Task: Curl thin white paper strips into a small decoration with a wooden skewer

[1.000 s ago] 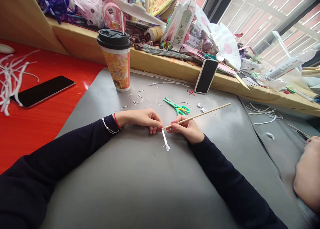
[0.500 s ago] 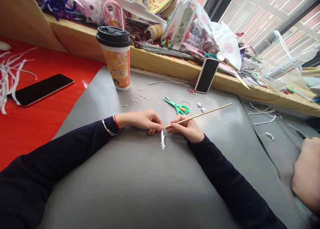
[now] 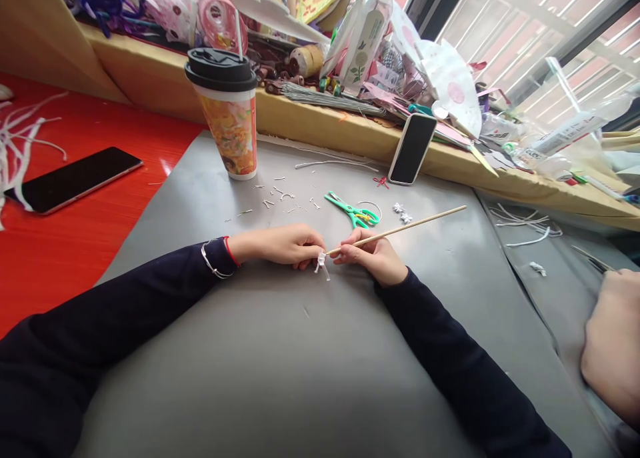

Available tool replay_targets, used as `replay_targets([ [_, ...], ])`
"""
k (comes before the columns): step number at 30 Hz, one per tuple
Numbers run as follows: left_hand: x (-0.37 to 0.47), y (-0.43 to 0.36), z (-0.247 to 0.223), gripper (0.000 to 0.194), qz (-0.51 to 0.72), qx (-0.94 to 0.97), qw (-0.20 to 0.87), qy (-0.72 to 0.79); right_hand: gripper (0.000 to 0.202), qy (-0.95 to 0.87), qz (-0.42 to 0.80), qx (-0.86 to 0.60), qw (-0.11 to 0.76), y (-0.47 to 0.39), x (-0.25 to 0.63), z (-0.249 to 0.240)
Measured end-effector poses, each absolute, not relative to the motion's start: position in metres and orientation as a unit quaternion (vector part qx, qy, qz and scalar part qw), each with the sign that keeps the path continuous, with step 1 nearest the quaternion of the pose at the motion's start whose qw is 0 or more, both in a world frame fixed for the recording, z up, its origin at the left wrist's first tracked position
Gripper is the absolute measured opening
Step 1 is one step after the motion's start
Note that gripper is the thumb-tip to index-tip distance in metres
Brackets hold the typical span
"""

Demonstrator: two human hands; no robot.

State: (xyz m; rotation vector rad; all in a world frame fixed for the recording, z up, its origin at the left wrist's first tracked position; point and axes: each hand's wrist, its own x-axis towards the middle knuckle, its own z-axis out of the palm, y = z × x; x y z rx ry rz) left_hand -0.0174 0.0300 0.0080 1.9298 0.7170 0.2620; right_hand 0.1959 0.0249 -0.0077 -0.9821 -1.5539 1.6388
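Near the middle of the grey table (image 3: pixel 280 351), my left hand (image 3: pixel 295 244) pinches a small white knotted cord piece (image 3: pixel 321 263), whose loose ends hang below the fingertips. My right hand (image 3: pixel 373 258) grips a thin wooden stick (image 3: pixel 415 224) slanting up to the right. The stick's lower tip meets the white piece at my left fingertips. Just beyond my hands lie green scissors (image 3: pixel 354 213) and two small white knots (image 3: pixel 403 213). Short white scraps (image 3: pixel 285 195) are scattered behind my left hand.
A lidded paper cup (image 3: pixel 227 121) and a propped phone (image 3: pixel 413 149) stand at the back. Another phone (image 3: pixel 77 178) and white cords (image 3: pixel 23 141) lie on red at left. A cluttered ledge runs behind. Another person's hand (image 3: pixel 615 341) is at far right.
The white piece has gone from hanging straight down to sitting bunched up against my left fingertips. The view has shifted slightly. Both hands keep their holds.
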Motion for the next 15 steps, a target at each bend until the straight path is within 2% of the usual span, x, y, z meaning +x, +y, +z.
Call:
replay_targets([
  [6,-0.02,0.0321,0.0114,0.035,0.102,0.791,0.531,0.287,0.024,-0.597,0.62,-0.378,0.341,0.0242,0.1947,-0.0067],
  [12,-0.0213,0.0322,0.0074,0.03,0.104,0.775,0.539,0.311,0.026,-0.603,0.61,-0.384,0.342,0.0226,0.1939,-0.0037],
  [15,-0.0214,0.0331,0.0033,0.036,0.108,0.764,0.557,0.307,0.027,-0.603,0.603,-0.389,0.348,0.0227,0.1934,-0.0029],
])
